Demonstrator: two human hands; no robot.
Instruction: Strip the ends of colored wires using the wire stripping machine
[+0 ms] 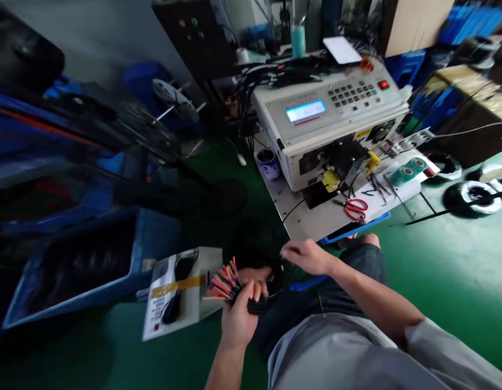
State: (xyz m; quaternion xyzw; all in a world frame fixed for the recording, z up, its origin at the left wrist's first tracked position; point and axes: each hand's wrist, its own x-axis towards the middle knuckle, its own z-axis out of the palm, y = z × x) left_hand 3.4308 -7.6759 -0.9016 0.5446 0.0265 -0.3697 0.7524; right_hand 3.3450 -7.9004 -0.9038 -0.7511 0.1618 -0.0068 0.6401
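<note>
My left hand is wrapped round a bundle of black cables. Thin red, pink and yellow wire ends fan out of the bundle on its left side. To the right of it, my right hand is raised in front of the table edge with its fingers closed in a pinch. What those fingers hold, if anything, is too small to make out. The far part of the bundle fades into shadow over my lap.
A wire-processing machine with a lit display stands on a white table. Red-handled scissors, tweezers and green tape rolls lie before it. At left are a cardboard-and-plastic box and a blue crate. Cable coils lie at right.
</note>
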